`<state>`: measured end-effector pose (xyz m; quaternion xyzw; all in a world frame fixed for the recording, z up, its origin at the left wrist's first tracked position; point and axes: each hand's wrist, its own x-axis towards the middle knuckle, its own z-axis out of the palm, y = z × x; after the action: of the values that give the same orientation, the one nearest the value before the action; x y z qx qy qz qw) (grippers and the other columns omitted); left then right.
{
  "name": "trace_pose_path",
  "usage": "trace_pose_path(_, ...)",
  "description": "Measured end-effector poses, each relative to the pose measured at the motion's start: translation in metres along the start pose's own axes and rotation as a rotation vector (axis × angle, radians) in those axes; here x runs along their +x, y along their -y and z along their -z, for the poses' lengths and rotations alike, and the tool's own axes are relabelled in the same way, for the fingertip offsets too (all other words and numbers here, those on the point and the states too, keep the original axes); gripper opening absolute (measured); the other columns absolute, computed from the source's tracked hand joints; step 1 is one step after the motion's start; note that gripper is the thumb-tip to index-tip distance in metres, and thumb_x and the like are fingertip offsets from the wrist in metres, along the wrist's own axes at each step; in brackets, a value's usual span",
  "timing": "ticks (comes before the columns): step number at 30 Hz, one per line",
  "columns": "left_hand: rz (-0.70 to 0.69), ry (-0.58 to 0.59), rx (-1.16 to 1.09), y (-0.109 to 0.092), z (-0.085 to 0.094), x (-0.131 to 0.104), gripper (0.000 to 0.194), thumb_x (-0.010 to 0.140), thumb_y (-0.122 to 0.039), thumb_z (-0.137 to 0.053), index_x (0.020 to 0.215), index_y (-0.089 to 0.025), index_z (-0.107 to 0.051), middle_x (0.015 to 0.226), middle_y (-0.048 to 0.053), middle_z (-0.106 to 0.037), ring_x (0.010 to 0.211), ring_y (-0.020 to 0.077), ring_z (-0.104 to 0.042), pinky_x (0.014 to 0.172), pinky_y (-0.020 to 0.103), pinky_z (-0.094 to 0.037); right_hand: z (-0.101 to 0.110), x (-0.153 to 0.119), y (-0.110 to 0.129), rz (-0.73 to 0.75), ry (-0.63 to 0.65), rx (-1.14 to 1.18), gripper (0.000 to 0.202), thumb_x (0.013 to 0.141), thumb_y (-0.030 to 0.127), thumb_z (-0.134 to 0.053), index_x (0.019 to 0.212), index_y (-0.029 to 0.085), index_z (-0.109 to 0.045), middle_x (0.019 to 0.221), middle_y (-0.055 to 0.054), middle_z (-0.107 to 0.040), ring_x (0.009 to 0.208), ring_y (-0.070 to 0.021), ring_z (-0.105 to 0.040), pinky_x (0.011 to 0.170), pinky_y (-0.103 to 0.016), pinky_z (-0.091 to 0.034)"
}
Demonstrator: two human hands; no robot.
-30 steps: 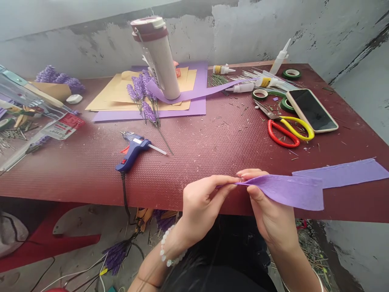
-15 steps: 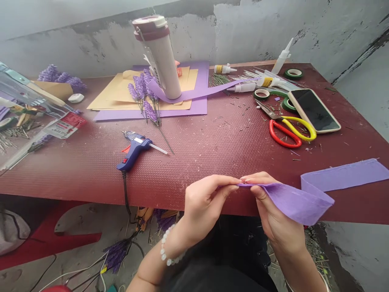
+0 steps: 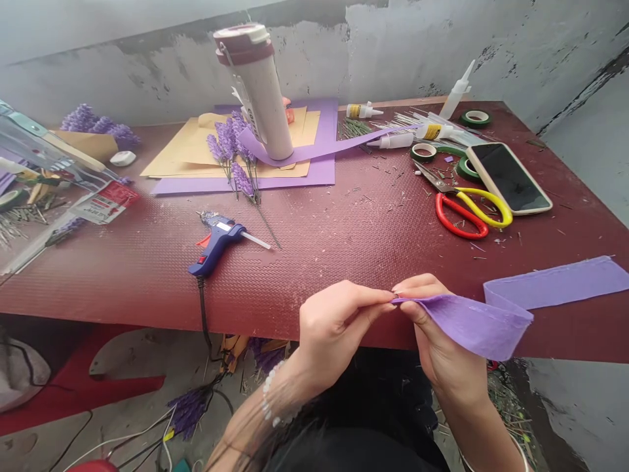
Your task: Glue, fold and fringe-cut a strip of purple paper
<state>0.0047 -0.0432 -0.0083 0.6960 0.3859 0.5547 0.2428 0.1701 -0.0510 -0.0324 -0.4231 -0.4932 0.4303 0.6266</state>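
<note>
Left hand (image 3: 327,328) and right hand (image 3: 455,357) close together, thumbs and fingertips clamped on the narrow, pleated end of a long, flat purple strip (image 3: 466,321), near the front edge of the dark-red textured table (image 3: 334,255). Strip loops right, rest flat on tabletop. Red-and-yellow-handled metal scissors (image 3: 447,190) beyond; blue plastic glue gun (image 3: 216,248) left.

The purple strip (image 3: 466,321) at the front edge of the table (image 3: 334,229) looks matt, soft and cloth-like. The table is finely textured with a dull sheen. Toward its right edge, the phone (image 3: 511,177) is glossy-faced and the scissors (image 3: 448,190) metal-bladed, with smooth plastic-looking grips. Near the back edge, the smooth, satin tumbler (image 3: 265,98) stands on matt paper sheets (image 3: 179,151).
</note>
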Motion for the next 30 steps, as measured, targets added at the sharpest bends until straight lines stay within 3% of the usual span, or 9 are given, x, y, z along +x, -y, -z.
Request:
trace_pose_path(7, -0.013, 0.065, 0.009, -0.0013, 0.0044, 0.0012, 0.012, 0.103, -0.009, -0.078, 0.098, -0.018, -0.084, 0.091, 0.002, -0.09, 0.079, 0.0131, -0.086, 0.08, 0.017, -0.068, 0.0089, 0.0009, 0.0026, -0.001, 0.078, -0.063, 0.005, 0.098, 0.041, -0.088, 0.095, 0.038, -0.09, 0.092, 0.0, -0.081, 0.088, -0.0189, -0.076, 0.084, -0.034, -0.062)
trace_pose_path(11, 0.216, 0.067, -0.169, -0.0008, 0.0022, -0.0008, 0.007, 0.098, -0.013, -0.085, 0.098, -0.02, -0.086, 0.092, 0.002, -0.091, 0.082, 0.0164, -0.089, 0.079, 0.019, -0.071, 0.0033, 0.0025, 0.0044, -0.06, 0.008, 0.029, 0.009, 0.094, 0.045, -0.091, 0.089, 0.038, -0.089, 0.086, 0.002, -0.079, 0.084, -0.0178, -0.074, 0.08, -0.032, -0.06)
trace_pose_path(14, 0.409, 0.056, -0.35, -0.0017, 0.0022, -0.0008, 0.028, 0.091, -0.023, -0.095, 0.118, -0.021, -0.087, 0.104, 0.005, -0.092, 0.092, 0.023, -0.091, 0.08, 0.027, -0.075, -0.0004, 0.0044, 0.0049, -0.087, -0.069, 0.091, 0.013, 0.09, 0.046, -0.094, 0.085, 0.036, -0.088, 0.084, 0.002, -0.077, 0.084, -0.0186, -0.072, 0.082, -0.034, -0.059)
trace_pose_path(16, 0.453, 0.056, -0.372, -0.0026, 0.0037, 0.0002, 0.029, 0.09, -0.025, -0.096, 0.118, -0.021, -0.088, 0.107, 0.005, -0.092, 0.094, 0.025, -0.091, 0.082, 0.029, -0.076, -0.0004, 0.0056, 0.0049, -0.085, -0.089, 0.09, 0.015, 0.09, 0.046, -0.094, 0.085, 0.035, -0.087, 0.084, 0.002, -0.076, 0.084, -0.0183, -0.071, 0.082, -0.034, -0.057)
trace_pose_path(19, 0.398, 0.032, -0.321, -0.0037, 0.0063, 0.0019, 0.011, 0.091, -0.021, -0.095, 0.101, -0.022, -0.092, 0.098, 0.002, -0.092, 0.083, 0.0212, -0.09, 0.077, 0.024, -0.074, 0.0011, 0.0068, 0.0053, -0.082, -0.11, 0.078, 0.019, 0.088, 0.048, -0.096, 0.083, 0.033, -0.085, 0.083, 0.002, -0.075, 0.084, -0.0183, -0.069, 0.081, -0.034, -0.058)
trace_pose_path(23, 0.329, -0.014, -0.242, -0.0032, 0.0072, 0.0018, 0.005, 0.093, -0.018, -0.092, 0.095, -0.023, -0.091, 0.093, 0.001, -0.091, 0.078, 0.0187, -0.089, 0.076, 0.023, -0.074, 0.0019, 0.0074, 0.0069, -0.076, -0.098, 0.054, 0.02, 0.087, 0.05, -0.096, 0.083, 0.034, -0.086, 0.083, 0.001, -0.076, 0.083, -0.0191, -0.071, 0.081, -0.035, -0.06)
trace_pose_path(28, 0.276, 0.002, -0.1, -0.0011, 0.0065, -0.0006, 0.008, 0.099, -0.019, -0.085, 0.093, -0.022, -0.09, 0.084, 0.0, -0.09, 0.068, 0.0151, -0.085, 0.066, 0.019, -0.069, 0.0031, 0.0058, 0.0046, -0.076, 0.036, -0.014, 0.016, 0.089, 0.052, -0.093, 0.092, 0.037, -0.09, 0.089, 0.0, -0.081, 0.085, -0.0196, -0.074, 0.081, -0.035, -0.06)
trace_pose_path(30, 0.254, 0.009, -0.04, -0.0012, 0.0059, -0.001, 0.013, 0.101, -0.022, -0.083, 0.09, -0.022, -0.089, 0.081, 0.0, -0.089, 0.065, 0.0142, -0.083, 0.064, 0.018, -0.066, 0.0034, 0.0036, 0.0026, -0.102, 0.033, -0.043, 0.017, 0.091, 0.052, -0.092, 0.089, 0.035, -0.089, 0.087, 0.0, -0.08, 0.083, -0.0204, -0.073, 0.079, -0.036, -0.06)
